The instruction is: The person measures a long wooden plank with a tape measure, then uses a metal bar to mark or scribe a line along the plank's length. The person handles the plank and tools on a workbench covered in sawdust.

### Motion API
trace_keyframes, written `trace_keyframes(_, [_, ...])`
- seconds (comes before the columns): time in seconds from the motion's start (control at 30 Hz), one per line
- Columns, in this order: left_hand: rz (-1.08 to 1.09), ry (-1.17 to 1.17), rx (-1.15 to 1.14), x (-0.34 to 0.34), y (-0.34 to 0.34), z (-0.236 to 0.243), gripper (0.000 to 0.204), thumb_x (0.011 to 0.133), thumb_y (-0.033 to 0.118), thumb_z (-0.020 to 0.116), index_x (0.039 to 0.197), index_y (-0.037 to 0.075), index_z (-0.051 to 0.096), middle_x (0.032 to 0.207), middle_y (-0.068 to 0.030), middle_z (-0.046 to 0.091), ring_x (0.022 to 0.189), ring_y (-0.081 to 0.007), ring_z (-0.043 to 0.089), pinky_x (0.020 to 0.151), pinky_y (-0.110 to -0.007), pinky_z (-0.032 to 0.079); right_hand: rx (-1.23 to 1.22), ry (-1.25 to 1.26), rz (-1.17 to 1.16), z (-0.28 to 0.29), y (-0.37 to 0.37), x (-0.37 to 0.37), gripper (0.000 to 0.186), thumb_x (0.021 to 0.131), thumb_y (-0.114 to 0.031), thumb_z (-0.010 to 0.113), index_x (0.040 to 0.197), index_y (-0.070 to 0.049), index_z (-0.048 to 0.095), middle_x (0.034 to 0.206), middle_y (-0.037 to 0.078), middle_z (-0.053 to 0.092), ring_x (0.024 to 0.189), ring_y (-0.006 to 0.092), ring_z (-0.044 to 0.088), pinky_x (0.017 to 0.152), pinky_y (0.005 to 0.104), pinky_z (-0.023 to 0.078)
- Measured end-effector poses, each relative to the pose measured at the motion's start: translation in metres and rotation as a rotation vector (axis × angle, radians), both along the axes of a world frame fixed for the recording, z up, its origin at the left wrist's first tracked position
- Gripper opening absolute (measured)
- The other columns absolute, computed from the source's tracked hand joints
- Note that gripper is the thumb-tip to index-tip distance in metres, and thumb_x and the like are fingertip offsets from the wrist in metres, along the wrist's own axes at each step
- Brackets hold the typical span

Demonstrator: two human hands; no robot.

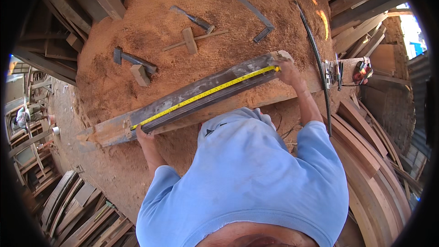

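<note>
A yellow tape measure (pixel 206 95) is drawn out along the top of a dark, weathered wooden beam (pixel 183 98), which slants up to the right. At the beam's lower left end, my left hand (pixel 145 138) closes on one end of the tape. Up at the right end, my right hand (pixel 289 74) grips the other end of it; the fingers there partly cover what they hold. Beneath the beam lies a longer, paler plank (pixel 103 130) dusted with sawdust.
On the sawdust heap (pixel 151 16) beyond the beam lie a hammer (pixel 137 60), a wooden block (pixel 140 75), a chisel (pixel 196 20), a wooden marking gauge (pixel 190 41) and a metal square (pixel 256 13). A black hose (pixel 315 50) and red power tool (pixel 362 73) are right; stacked boards (pixel 366 155) surround.
</note>
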State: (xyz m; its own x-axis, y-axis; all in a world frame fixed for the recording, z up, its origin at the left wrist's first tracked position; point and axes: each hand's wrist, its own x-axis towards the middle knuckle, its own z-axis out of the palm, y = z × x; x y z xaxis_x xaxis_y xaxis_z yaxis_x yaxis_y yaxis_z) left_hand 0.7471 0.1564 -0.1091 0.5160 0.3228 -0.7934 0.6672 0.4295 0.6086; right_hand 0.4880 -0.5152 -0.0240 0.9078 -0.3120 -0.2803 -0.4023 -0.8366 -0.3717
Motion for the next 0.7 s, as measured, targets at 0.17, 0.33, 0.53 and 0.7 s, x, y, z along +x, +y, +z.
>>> trace_keyframes(0.17, [-0.013,0.026,0.039,0.003,0.001,0.001,0.050,0.090,0.036,0.063,0.134,0.015,0.051,0.138,-0.0091,0.053,0.129,-0.0326,0.049,0.112,-0.057,0.033,0.062,0.002,-0.002,-0.009,-0.050,-0.021,0.046,0.072,-0.008,0.076,0.117,-0.003,0.066,0.120,0.020,0.064,0.118,0.0387,0.056,0.100,0.0439,0.047])
trace_keyframes(0.33, [-0.036,0.023,0.029,0.001,0.001,0.006,0.054,0.091,0.040,0.062,0.137,0.014,0.050,0.142,-0.0101,0.049,0.133,-0.0341,0.044,0.112,-0.060,0.031,0.083,-0.137,0.011,-0.017,-0.052,-0.026,0.047,0.071,-0.007,0.078,0.116,-0.004,0.066,0.117,0.021,0.064,0.117,0.0393,0.056,0.100,0.0454,0.045])
trace_keyframes(0.53, [-0.060,0.045,0.128,0.002,-0.003,0.009,0.055,0.092,0.042,0.060,0.139,0.015,0.049,0.146,-0.0092,0.046,0.138,-0.0327,0.038,0.113,-0.060,0.027,0.079,-0.093,-0.011,-0.012,-0.050,-0.026,0.047,0.072,-0.007,0.078,0.118,-0.005,0.066,0.121,0.021,0.063,0.118,0.0399,0.055,0.103,0.0469,0.041])
trace_keyframes(0.7, [-0.066,0.061,0.151,0.002,-0.007,0.011,0.055,0.093,0.042,0.058,0.140,0.016,0.049,0.147,-0.0092,0.046,0.140,-0.0311,0.036,0.113,-0.059,0.026,0.087,-0.060,-0.059,-0.015,-0.049,-0.026,0.048,0.073,-0.009,0.078,0.120,-0.008,0.066,0.123,0.021,0.062,0.120,0.0389,0.054,0.105,0.0473,0.040])
